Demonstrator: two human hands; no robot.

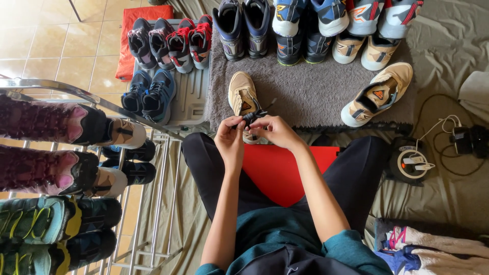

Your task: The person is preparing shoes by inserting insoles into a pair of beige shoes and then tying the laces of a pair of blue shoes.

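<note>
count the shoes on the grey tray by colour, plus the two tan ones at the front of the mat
black and pink shoes: 2
red and black shoes: 2
blue shoes: 2
held tan shoe, its black laces pinched by the left hand and right hand: 1
loose tan shoe: 1
total: 8

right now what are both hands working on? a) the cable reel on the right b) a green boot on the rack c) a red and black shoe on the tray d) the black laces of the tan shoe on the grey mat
d: the left hand and right hand pinch the black laces of the tan shoe lying on the grey mat.
</note>
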